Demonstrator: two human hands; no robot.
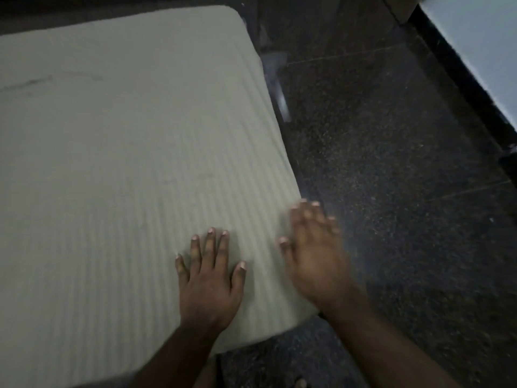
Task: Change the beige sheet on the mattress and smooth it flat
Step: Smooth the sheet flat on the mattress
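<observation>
Covering the whole mattress top, the sheet (117,152) is lying mostly flat, its ribs running away from the person toward the far end; a faint crease is showing at far left. Dark floor (391,163) is bordering the right edge. The left hand (211,278) is being pressed flat on the sheet near the near-right corner, fingers spread, nothing gripped. The right hand (313,253) is blurred at the right edge, fingers straight, nothing held; contact cannot be told. That edge is nearest the right hand, so it is probably being smoothed next.

Open floor (391,163) right of mattress (112,135); wall (481,51) beyond.
</observation>
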